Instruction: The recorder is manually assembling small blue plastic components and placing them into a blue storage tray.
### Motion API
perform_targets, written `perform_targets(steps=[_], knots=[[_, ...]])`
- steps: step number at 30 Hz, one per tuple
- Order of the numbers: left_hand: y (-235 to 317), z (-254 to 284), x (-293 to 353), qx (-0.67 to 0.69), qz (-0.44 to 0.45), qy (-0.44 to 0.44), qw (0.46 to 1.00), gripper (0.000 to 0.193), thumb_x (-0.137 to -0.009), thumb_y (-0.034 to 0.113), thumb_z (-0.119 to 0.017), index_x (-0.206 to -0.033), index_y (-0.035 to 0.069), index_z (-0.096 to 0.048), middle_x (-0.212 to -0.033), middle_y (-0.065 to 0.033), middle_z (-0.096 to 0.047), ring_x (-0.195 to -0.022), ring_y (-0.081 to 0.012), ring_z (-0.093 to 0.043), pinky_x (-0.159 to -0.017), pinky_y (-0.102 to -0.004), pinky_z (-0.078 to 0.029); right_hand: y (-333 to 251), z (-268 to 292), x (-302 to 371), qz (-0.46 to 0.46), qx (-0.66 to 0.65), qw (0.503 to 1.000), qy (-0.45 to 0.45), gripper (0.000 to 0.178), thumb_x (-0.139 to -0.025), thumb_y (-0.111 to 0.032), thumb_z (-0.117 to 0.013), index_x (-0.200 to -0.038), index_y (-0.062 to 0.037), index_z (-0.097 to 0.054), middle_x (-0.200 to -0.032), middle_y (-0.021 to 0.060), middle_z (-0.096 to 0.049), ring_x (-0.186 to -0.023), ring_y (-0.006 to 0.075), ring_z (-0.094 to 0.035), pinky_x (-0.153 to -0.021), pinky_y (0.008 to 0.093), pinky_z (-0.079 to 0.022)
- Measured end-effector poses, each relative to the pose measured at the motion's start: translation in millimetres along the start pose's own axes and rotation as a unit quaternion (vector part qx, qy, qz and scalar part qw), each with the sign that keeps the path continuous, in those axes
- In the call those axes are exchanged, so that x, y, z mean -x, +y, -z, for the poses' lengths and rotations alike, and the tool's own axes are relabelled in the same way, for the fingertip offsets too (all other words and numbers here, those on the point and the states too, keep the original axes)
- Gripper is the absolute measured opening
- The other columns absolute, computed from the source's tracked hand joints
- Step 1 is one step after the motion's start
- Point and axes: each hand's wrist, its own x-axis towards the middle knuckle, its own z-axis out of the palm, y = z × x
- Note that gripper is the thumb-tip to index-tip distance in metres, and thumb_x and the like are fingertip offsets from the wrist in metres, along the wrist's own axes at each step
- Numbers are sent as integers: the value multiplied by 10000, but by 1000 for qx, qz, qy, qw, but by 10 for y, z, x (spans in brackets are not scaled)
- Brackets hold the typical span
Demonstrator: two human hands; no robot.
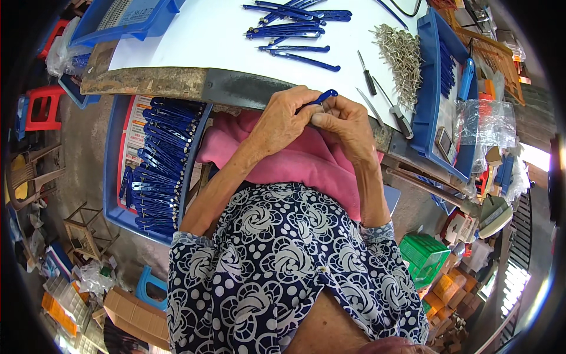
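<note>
Over the table's near edge, my left hand (282,118) pinches a slim blue curved-end piece (328,95) between thumb and fingers, its rounded tip pointing up to the right. My right hand (346,123) meets it there, thumb and fingers closed together beside the blue piece. A thin metal sliver shows at those fingertips; too little of it appears to name. On the white sheet (200,41) ahead lie several similar blue pieces (295,29). To their right is a heap of small silver rivet-like pins (401,59).
Screwdrivers (402,121) and a pointed tool (369,106) lie right of my hands. A blue tray (417,135) stands at the table's right. Below the table's left edge, a blue bin (112,177) holds many blue pieces. Pink cloth (259,168) covers my lap.
</note>
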Motion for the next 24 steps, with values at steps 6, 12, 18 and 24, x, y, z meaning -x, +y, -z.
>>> perform_targets(steps=[6, 12, 18, 24], knots=[[27, 11, -5, -5, 21, -9, 1000, 153, -790, 70, -556, -915, -7, -598, -710, -112, -544, -649, -211, -524, -603, -313, -412, -28, 160, -11, -27, 42, 998, -28, 163, -769, -85, -645, -880, 12, -576, -658, -2, -533, -510, 32, -428, -445, 146, -308], [-2, -14, 3, -2, 1, 7, 1000, 156, -792, 74, -559, -917, -13, -595, -711, -116, -544, -648, -212, -524, -604, -316, -412, -7, 77, -11, -36, 15, 999, -25, 143, -767, -86, -648, -849, 14, -589, -646, -9, -529, -520, 22, -426, -461, 145, -320], [15, -11, 8, 19, 21, 5, 1000, 162, -787, 74, -569, -915, -24, -593, -738, -121, -564, -661, -216, -536, -615, -311, -421, -44, 41, 13, 27, 41, 998, -29, 160, -782, -110, -639, -855, 24, -593, -635, -4, -523, -505, 24, -404, -443, 142, -283], [44, 19, 17, 7, 67, -28, 997, 198, -817, 78, -543, -986, -7, -600, -835, -77, -582, -775, -137, -536, -708, -248, -421, -3, 186, 9, -43, -61, 996, -57, 193, -811, -149, -611, -897, 24, -600, -638, -4, -514, -467, 14, -323, -417, 152, -216]])
